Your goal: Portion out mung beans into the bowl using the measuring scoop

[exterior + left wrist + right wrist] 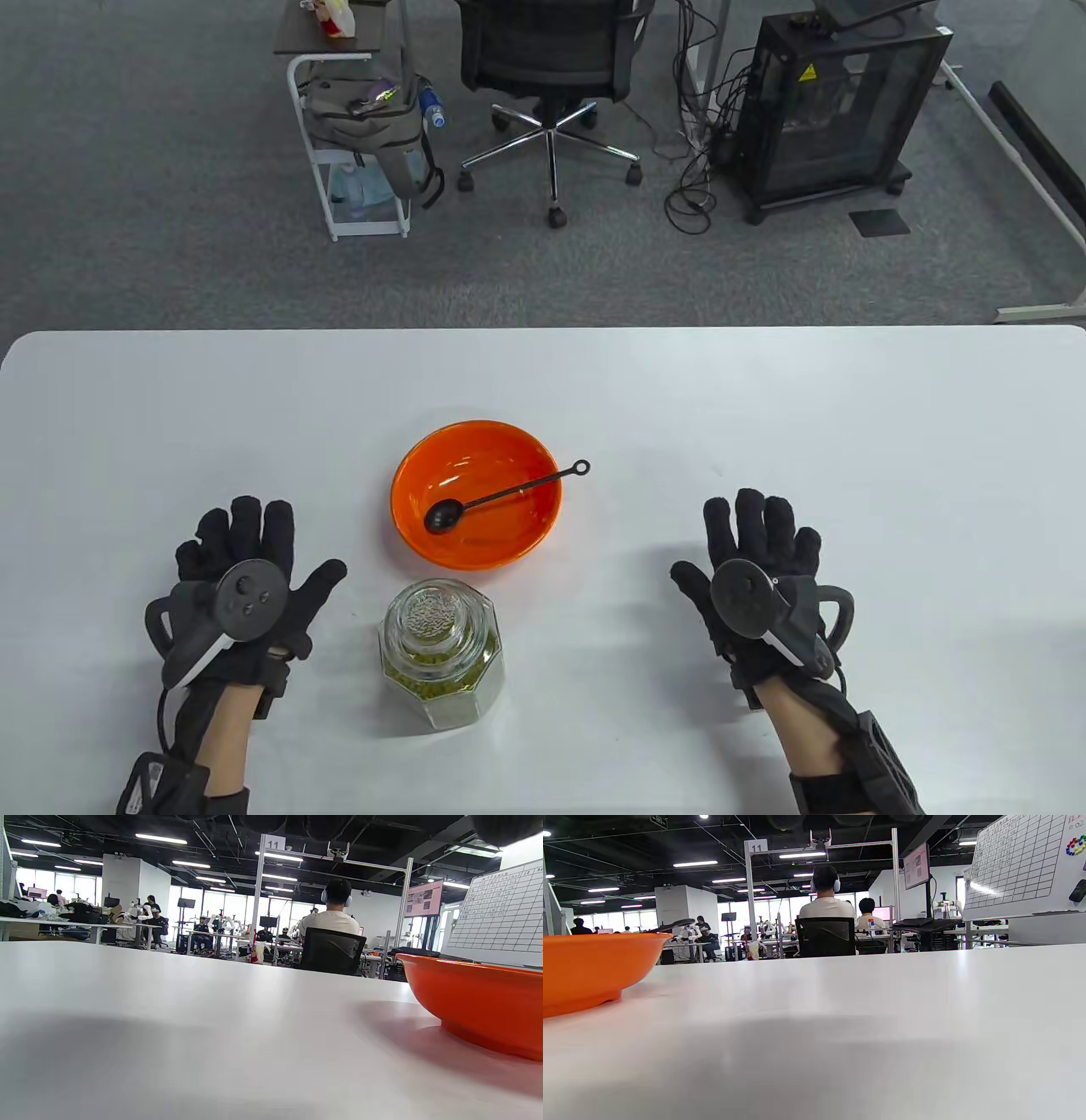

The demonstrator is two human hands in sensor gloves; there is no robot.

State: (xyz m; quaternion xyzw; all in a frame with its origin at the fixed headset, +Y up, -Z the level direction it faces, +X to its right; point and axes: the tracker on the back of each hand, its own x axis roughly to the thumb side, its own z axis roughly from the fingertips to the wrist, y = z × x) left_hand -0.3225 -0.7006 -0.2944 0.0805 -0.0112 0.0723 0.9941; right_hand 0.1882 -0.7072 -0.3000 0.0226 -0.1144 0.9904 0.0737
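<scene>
Black scoop (501, 496) in orange bowl (475, 543), handle pointing far-right over rim, both hands' grip flat, empty

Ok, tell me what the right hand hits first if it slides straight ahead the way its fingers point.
Nothing, as far as the table view shows: the right hand points up bare table, passing right of the orange bowl.

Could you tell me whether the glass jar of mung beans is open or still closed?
Closed: in the table view the glass jar stands upright with its lid seated on top.
</scene>
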